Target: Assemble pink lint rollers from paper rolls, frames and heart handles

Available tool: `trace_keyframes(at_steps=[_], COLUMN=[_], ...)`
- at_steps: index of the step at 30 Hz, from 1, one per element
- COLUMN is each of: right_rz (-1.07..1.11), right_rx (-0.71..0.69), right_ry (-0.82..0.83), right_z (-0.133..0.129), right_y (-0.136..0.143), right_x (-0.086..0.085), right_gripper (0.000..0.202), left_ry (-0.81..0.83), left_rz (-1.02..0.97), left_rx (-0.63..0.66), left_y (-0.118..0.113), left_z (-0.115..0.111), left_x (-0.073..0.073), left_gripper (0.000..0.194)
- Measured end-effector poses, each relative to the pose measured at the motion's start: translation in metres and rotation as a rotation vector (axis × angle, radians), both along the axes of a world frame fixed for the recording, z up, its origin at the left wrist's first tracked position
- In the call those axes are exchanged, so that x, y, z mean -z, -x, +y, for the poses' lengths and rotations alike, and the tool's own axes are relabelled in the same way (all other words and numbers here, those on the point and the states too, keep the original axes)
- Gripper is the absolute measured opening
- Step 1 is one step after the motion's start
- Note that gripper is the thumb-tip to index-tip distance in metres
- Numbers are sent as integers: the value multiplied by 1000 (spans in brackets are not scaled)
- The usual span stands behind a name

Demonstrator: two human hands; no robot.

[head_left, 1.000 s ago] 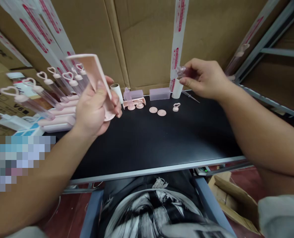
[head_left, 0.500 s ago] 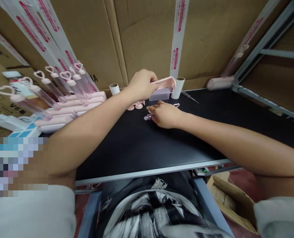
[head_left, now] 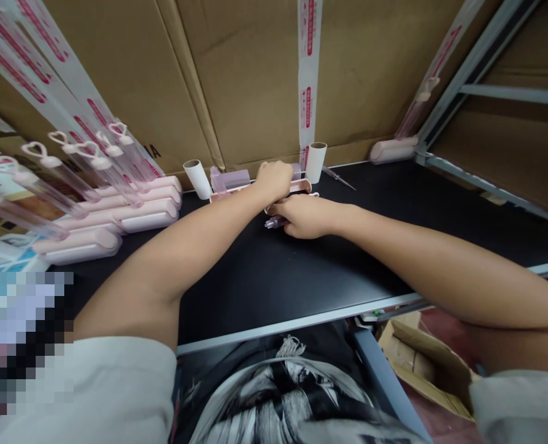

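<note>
My left hand (head_left: 275,180) is closed on a long pink shell (head_left: 301,185), just above the black table (head_left: 255,265). Its fingertips are hidden behind the hand. Right beside it, my right hand (head_left: 311,216) is closed round a small clear purplish part (head_left: 275,222) whose tip sticks out to the left. A pale loop shows above the right hand. Behind the hands are a translucent purple block (head_left: 235,179) and two white tubes, one at the left (head_left: 197,179) and one at the right (head_left: 315,163).
Several pink bases (head_left: 148,214) carrying clear tubes with heart-shaped loops stand at the left. A thin pointed tool (head_left: 339,178) lies behind the right tube. Another pink base (head_left: 394,150) is near the metal frame (head_left: 458,123). Cardboard (head_left: 250,80) rises behind; an open carton (head_left: 426,370) sits below.
My left hand has come down and toward my right hand with the pink shell. The view has shifted, showing more of the left tube and the purple block. My right hand has barely moved.
</note>
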State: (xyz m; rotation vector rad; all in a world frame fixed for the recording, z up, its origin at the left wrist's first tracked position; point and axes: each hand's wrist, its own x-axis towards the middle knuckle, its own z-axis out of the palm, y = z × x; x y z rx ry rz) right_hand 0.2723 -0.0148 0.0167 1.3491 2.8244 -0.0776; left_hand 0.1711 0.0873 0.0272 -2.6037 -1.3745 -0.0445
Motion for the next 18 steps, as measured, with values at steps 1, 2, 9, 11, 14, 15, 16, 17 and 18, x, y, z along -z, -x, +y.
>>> trace_keyframes(at_steps=[1,2,9,11,14,15,16,17,18], right_rz=[10,21,57,79,103,107,112,116,120], right_rx=[-1,-4,-19,-28,-33,-30,-26,-22,-18], right_ry=[6,11,42,48,63,67,69,70,69], right_z=[1,1,5,8,12,13,14,15,17], right_y=[0,0,-1,-2,-4,-5,-5,-6,-6], right_x=[0,0,3,5,8,8,9,9,10], right_gripper=[43,42,44,50,60,61,61,60,58], left_ry=[3,5,19,132,275,290,293,285,272], left_rz=[7,9,-33,13,68,80,97,116,136], left_rx=[6,24,168,163,189,211,227,230,217], left_y=[1,2,12,15,19,21,23,24,25], left_z=[1,2,24,36,52,56,58,59,58], left_x=[-1,-3,-22,-24,-24,-24,-23,-23,-22], left_gripper=[34,33,57,63,77,83,88,92,95])
